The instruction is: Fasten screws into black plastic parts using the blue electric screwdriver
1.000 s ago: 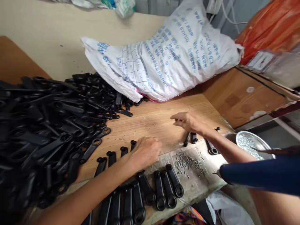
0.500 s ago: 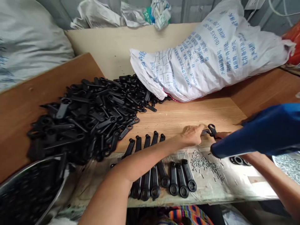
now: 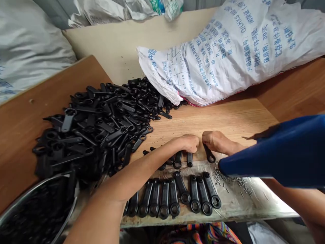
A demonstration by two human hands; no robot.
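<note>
My left hand [image 3: 187,143] lies curled over the upper ends of a short row of black plastic lever handles [image 3: 178,159] on the wooden board, and its fingers hide those ends. My right hand [image 3: 215,142] is just to its right, pinching the top of a single black lever handle [image 3: 209,153]. A neater row of ring-ended handles [image 3: 175,196] lies side by side on a plastic sheet [image 3: 241,200] below both hands. Small metal pins [image 3: 227,178] are scattered on that sheet, partly under a dark blue sleeve [image 3: 284,152].
A large heap of black handles [image 3: 88,132] fills the board's left side. A steel bowl [image 3: 38,206] of black parts sits at lower left. A white printed woven sack [image 3: 228,51] slumps along the back, with another sack [image 3: 30,51] at far left.
The view has shifted slightly. My left hand has moved left from the right end of the board, back over the short row. My right hand has moved left, now holding a lever handle.
</note>
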